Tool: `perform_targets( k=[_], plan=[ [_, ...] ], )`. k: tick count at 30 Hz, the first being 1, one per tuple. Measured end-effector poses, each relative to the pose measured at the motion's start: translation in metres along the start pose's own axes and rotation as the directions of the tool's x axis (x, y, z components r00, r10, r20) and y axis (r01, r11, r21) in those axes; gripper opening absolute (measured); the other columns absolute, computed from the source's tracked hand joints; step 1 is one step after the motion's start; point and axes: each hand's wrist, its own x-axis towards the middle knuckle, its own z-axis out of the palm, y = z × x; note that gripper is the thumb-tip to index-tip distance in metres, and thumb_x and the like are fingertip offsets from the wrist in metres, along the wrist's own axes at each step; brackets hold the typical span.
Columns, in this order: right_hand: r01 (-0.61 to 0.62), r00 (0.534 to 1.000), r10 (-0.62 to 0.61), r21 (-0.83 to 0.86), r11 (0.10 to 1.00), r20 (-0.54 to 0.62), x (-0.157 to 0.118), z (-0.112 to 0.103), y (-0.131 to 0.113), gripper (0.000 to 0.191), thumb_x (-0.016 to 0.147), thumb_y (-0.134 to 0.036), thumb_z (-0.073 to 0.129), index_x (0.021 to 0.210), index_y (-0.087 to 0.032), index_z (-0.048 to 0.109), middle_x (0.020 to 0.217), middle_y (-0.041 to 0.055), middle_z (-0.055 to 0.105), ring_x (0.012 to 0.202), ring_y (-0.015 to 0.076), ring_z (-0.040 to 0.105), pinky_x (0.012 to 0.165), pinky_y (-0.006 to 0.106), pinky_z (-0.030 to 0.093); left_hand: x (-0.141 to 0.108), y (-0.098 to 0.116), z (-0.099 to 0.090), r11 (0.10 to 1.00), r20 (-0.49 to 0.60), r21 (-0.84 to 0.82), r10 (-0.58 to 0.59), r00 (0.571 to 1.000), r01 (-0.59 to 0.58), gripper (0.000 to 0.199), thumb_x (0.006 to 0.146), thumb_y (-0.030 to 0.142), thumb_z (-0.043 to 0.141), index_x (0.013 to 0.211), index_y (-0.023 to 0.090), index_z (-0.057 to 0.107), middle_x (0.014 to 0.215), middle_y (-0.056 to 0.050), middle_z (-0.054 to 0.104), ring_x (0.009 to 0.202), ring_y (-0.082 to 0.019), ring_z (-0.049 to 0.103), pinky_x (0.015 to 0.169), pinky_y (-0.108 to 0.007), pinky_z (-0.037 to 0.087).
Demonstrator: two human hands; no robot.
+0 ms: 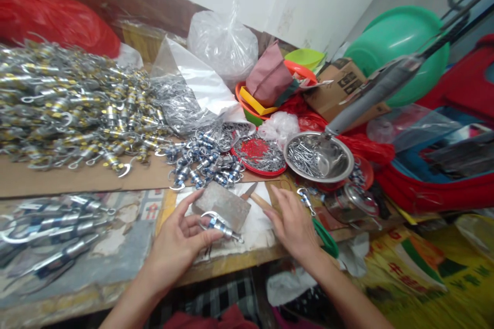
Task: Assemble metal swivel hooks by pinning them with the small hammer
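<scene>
My left hand (pixel 185 234) holds a silver hook bolt (pixel 222 227) with blue parts between thumb and fingers, its hook toward the back left. The bolt is over the near edge of a grey metal block (pixel 224 203), which lies on a white cloth (pixel 262 223). At the cloth's right side, my right hand (pixel 293 223) has its fingers closed round the end of a small hammer's wooden handle (pixel 261 201). The dark, narrow hammer head (pixel 249 191) points away, beside the block. Just behind the block lies a pile of blue-banded hook bolts (pixel 204 162).
A large heap of yellow-banded hook bolts (pixel 77 108) covers the back left. Several blue-banded ones (pixel 65 236) lie at the front left. A red plate (pixel 257 157) and a metal bowl (pixel 304 157) hold small metal parts. A grey-handled lever (pixel 374 95) slants over the right side.
</scene>
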Motion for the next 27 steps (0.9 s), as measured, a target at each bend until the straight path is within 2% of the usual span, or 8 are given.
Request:
perform_targets(
  k=[4,8,13,16,18,21,24,27],
  plan=[
    [-0.08,0.965,0.097,-0.078,0.994,0.243,-0.008,-0.002,0.026,0.023,0.082,-0.025,0.048,0.102,-0.016,0.057,0.082,0.0071,0.06,0.078,0.0218,0.06,0.067,0.034,0.05,0.0,0.0,-0.001,1.0,0.003,0.005,0.01,1.0,-0.01,0.092,0.048,0.025,0.078,0.128,0.02,0.033,0.067,0.003,0.063,0.065,-0.018,0.065,0.059,-0.026,0.048],
    [-0.12,0.986,0.107,0.093,0.988,0.129,-0.002,-0.023,0.014,0.019,0.082,-0.023,0.048,0.098,-0.018,0.055,0.09,0.0063,0.062,0.082,0.0196,0.061,0.07,0.031,0.05,-0.001,0.0,0.0,1.0,0.013,0.006,0.01,1.0,-0.01,0.091,0.049,0.025,0.078,0.128,0.021,0.032,0.067,0.003,0.063,0.067,-0.018,0.065,0.061,-0.027,0.047],
    [0.183,0.975,-0.15,0.215,0.959,-0.162,0.001,-0.051,-0.022,0.043,0.082,-0.012,0.046,0.123,-0.026,0.046,0.106,0.0058,0.062,0.095,0.0192,0.06,0.08,0.032,0.049,-0.002,0.002,0.002,1.0,-0.027,0.014,0.006,1.0,-0.006,0.093,0.046,0.025,0.079,0.127,0.019,0.034,0.063,0.004,0.063,0.063,-0.017,0.064,0.057,-0.025,0.047],
    [0.287,0.957,-0.289,0.172,0.942,-0.017,-0.005,-0.05,-0.033,0.052,0.08,-0.006,0.041,0.127,-0.027,0.044,0.101,0.0048,0.065,0.089,0.0182,0.062,0.073,0.029,0.053,-0.001,0.003,0.002,1.0,-0.037,0.016,0.015,0.999,-0.015,0.094,0.045,0.026,0.079,0.127,0.019,0.034,0.061,0.005,0.064,0.06,-0.017,0.065,0.054,-0.024,0.047],
    [0.265,0.96,-0.275,0.144,0.953,0.057,-0.01,-0.045,-0.035,0.053,0.08,-0.004,0.039,0.127,-0.027,0.044,0.099,0.0046,0.065,0.086,0.0177,0.062,0.071,0.029,0.053,0.0,0.002,0.0,1.0,-0.033,0.017,0.024,0.999,-0.024,0.094,0.045,0.026,0.079,0.127,0.019,0.034,0.061,0.005,0.064,0.059,-0.018,0.065,0.054,-0.024,0.047],
    [0.224,0.975,-0.222,0.146,0.964,-0.034,-0.017,-0.038,-0.036,0.053,0.08,-0.004,0.039,0.127,-0.027,0.044,0.104,0.0055,0.063,0.09,0.0181,0.061,0.075,0.03,0.051,0.002,-0.002,0.002,0.999,-0.035,0.034,0.044,0.998,-0.042,0.094,0.045,0.026,0.08,0.127,0.02,0.034,0.061,0.004,0.065,0.059,-0.017,0.065,0.053,-0.024,0.048],
    [0.195,0.979,-0.201,0.22,0.956,0.009,-0.022,-0.033,-0.034,0.048,0.082,-0.006,0.04,0.124,-0.027,0.047,0.102,0.0048,0.064,0.089,0.0169,0.061,0.076,0.028,0.051,0.004,-0.004,0.005,0.997,-0.036,0.043,0.059,0.998,-0.058,0.093,0.046,0.027,0.079,0.127,0.02,0.034,0.062,0.003,0.065,0.059,-0.017,0.065,0.053,-0.024,0.049],
    [0.052,0.998,-0.057,0.316,0.947,0.009,-0.021,-0.025,-0.019,0.038,0.084,-0.014,0.046,0.119,-0.025,0.053,0.099,0.005,0.065,0.087,0.016,0.062,0.074,0.027,0.051,-0.002,0.0,-0.007,0.995,-0.054,0.062,0.08,0.995,-0.076,0.092,0.046,0.028,0.079,0.127,0.02,0.036,0.065,0.001,0.067,0.066,-0.021,0.067,0.059,-0.028,0.052]
  ],
)
